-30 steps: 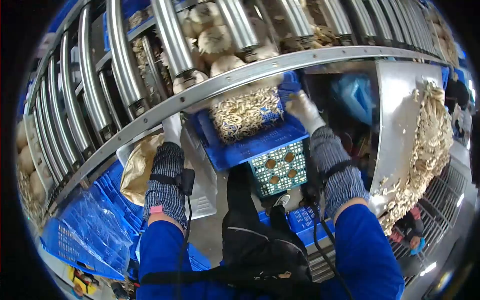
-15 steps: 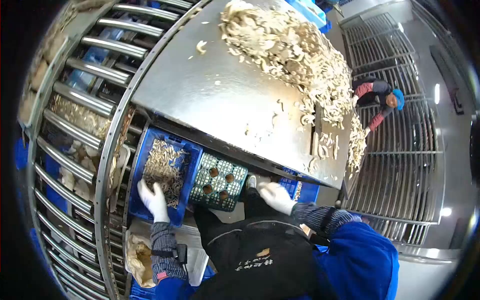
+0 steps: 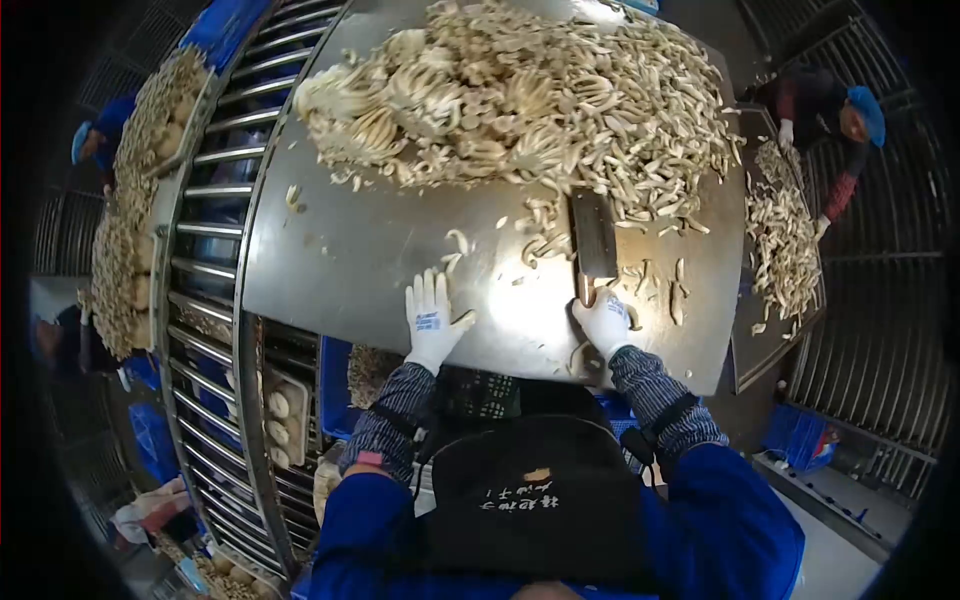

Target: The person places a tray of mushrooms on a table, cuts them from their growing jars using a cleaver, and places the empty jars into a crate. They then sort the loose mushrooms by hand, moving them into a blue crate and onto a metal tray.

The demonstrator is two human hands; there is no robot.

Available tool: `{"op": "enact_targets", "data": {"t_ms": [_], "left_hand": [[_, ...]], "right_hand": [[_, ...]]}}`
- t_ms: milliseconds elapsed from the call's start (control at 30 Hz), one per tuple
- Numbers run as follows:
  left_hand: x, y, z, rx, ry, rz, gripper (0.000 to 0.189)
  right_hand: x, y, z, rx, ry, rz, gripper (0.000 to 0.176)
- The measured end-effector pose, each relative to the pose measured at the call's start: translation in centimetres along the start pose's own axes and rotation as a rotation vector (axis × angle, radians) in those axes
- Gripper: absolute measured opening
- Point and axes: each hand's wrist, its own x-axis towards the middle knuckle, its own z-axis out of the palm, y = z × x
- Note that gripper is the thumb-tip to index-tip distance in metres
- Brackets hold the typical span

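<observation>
My right hand (image 3: 608,322), in a white glove, is closed around the handle of a broad-bladed cleaver (image 3: 595,235) on the steel table (image 3: 350,255). The blade points away from me, its far end close to a big heap of mushrooms (image 3: 640,120). Flat at the table's front edge, my gloved left hand (image 3: 432,318) has its fingers spread and holds nothing. Just beyond its fingertips lies a loose mushroom piece (image 3: 456,245). More pieces are scattered on both sides of the blade. Whole clumps (image 3: 420,90) sit at the heap's left.
A roller conveyor (image 3: 210,228) runs along the table's left side. Below the front edge stand a blue crate (image 3: 336,385) with mushroom pieces and a green crate (image 3: 480,392). A co-worker (image 3: 835,125) works over another mushroom pile at right; other people stand at left.
The view has swung up toward the table. My left hand has gone from the blue crate to the tabletop. My right hand has come onto the table and taken hold of the cleaver.
</observation>
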Motion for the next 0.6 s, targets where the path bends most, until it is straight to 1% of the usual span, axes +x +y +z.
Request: {"op": "enact_targets", "data": {"t_ms": [33, 67, 100, 133, 167, 200, 267, 300, 333, 367, 400, 467, 500, 533, 600], "left_hand": [[1.4, 1.6, 0.3, 0.088, 0.164, 0.066, 0.082], [2.9, 2.4, 0.8, 0.098, 0.160, 0.074, 0.082], [4.7, 2.6, 1.6, 0.049, 0.236, -0.011, 0.067], [6.2, 3.4, 1.2, -0.004, 0.309, -0.098, 0.053], [7.2, 3.8, 0.6, 0.070, 0.396, -0.083, 0.035], [8.1, 3.3, 1.0, 0.069, 0.396, -0.084, 0.035], [10.1, 0.5, 1.9, 0.024, 0.256, -0.224, 0.033], [11.2, -0.3, 1.9, 0.019, 0.261, -0.231, 0.033], [12.0, -1.0, 1.7, -0.061, 0.262, -0.260, 0.030], [12.2, -1.5, 1.6, -0.140, 0.262, -0.291, 0.027], [12.0, -1.9, 1.3, -0.143, 0.260, -0.300, 0.027], [12.4, -2.3, -0.5, -0.435, 0.430, -0.385, 0.028], [11.8, -2.1, -2.6, -0.504, 0.506, -0.465, 0.028], [10.3, -1.9, -4.8, -0.572, 0.579, -0.550, 0.027], [6.6, -4.6, -6.9, -0.734, 0.737, -0.736, 0.027]], "right_hand": [[0.4, 0.3, -0.7, 0.042, 0.018, -0.014, 0.050], [0.5, 0.8, -1.4, 0.081, 0.035, -0.028, 0.051], [0.1, 0.7, -3.2, 0.110, 0.026, -0.046, 0.050], [-0.6, 0.9, -4.3, 0.174, 0.054, -0.075, 0.045], [-1.4, 2.3, -4.1, 0.210, 0.096, -0.143, 0.040], [-2.2, 3.8, -4.1, 0.240, 0.140, -0.218, 0.035], [-4.7, 5.2, -5.8, 0.154, 0.116, -0.403, 0.026], [-5.9, 5.3, -6.9, 0.173, 0.078, -0.473, 0.022], [-6.3, 6.1, -6.5, 0.175, 0.047, -0.591, 0.019], [-6.5, 6.8, -6.3, 0.121, -0.080, -0.630, 0.022], [-6.9, 6.1, -6.6, 0.066, -0.206, -0.667, 0.027], [-6.6, 5.5, -4.1, -0.062, -0.274, -0.763, 0.023], [-6.0, 5.2, -2.2, -0.063, -0.190, -0.963, 0.019], [-5.3, 4.9, -0.9, -0.092, -0.222, -1.011, 0.019], [-4.3, 3.5, 1.7, -0.210, -0.356, -0.896, 0.024]]}}
